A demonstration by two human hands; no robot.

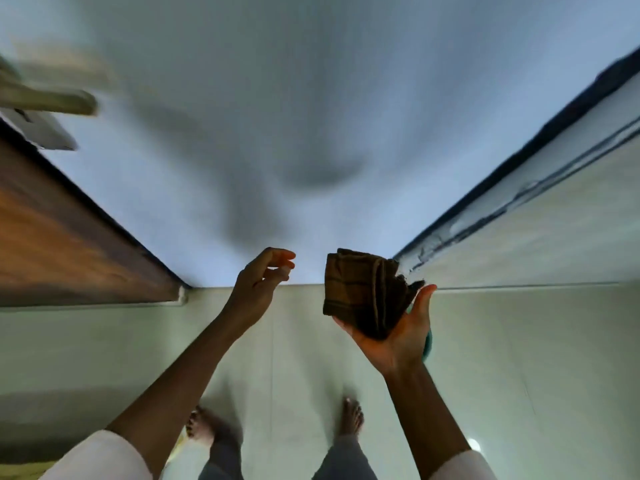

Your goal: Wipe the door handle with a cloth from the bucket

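The right hand (398, 327) holds a folded brown cloth (363, 292) in its fingers, low right of the middle. The left hand (258, 289) is empty, fingers loosely curled. The blurry door handle (52, 100) is upper left.

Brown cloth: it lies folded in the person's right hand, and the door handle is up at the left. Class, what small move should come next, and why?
Probably lift the right hand up and leftward to bring the brown cloth to the door handle. The cloth is already held folded, the left hand is empty, and the handle, blurred at the far left, is not yet touched.

Pale tiled floor (304, 358) — bare feet (351, 419).
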